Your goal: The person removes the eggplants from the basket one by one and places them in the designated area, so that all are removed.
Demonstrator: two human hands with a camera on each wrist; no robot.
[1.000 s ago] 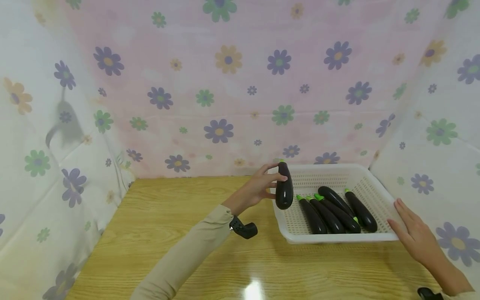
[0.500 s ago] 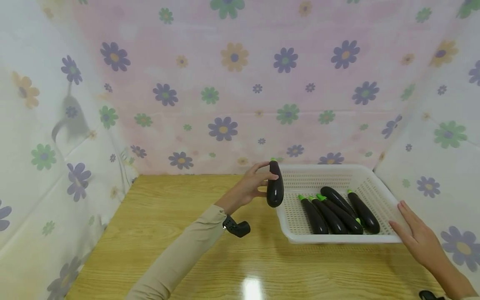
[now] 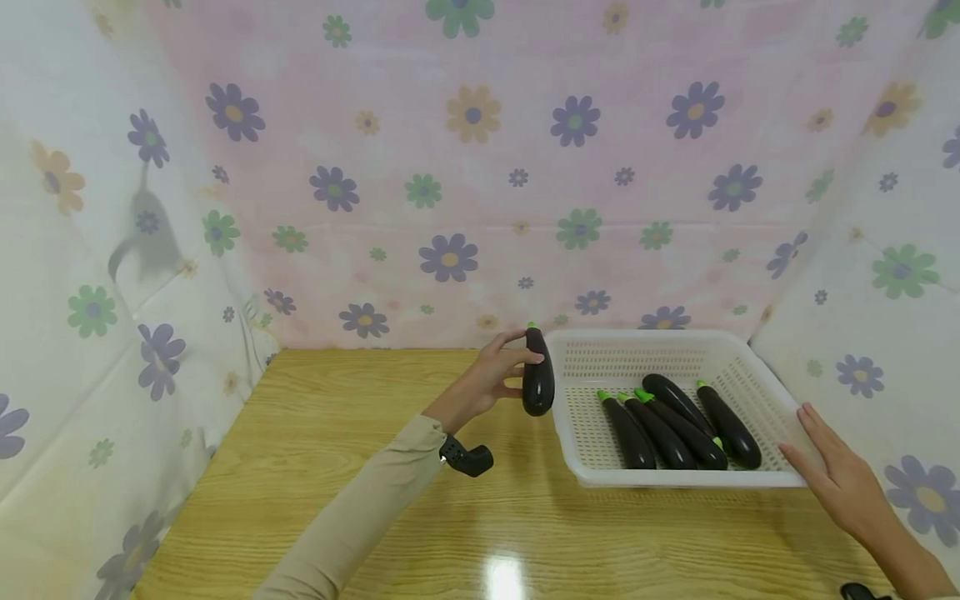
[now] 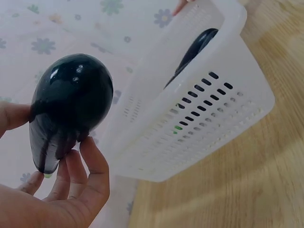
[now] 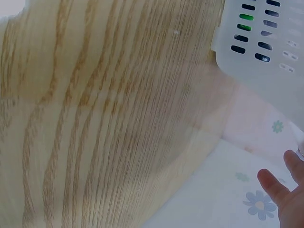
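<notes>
My left hand [image 3: 491, 377] grips a glossy dark eggplant [image 3: 537, 379] with a green stem tip, held upright just left of the white basket [image 3: 686, 477]. In the left wrist view the thumb and curled fingers sit around that eggplant [image 4: 71, 95], its fat end towards the camera. Several more eggplants [image 3: 731, 425] lie inside the basket, their green stems mostly towards the back. At the basket's right rim rests my right hand [image 3: 836, 475], its fingers straight. Only some of its fingertips [image 5: 274, 186] show in the right wrist view.
The basket has slotted walls and stands on a wood-grain table [image 3: 360, 392]. Flower-print cloth [image 3: 390, 167] hangs behind the table and along both sides. A black wrist device [image 3: 467, 457] sits on the left wrist.
My left hand has carried the eggplant leftward, from over the basket's left rim to just outside it. The right hand stays at the right rim. The head view has shifted slightly.
</notes>
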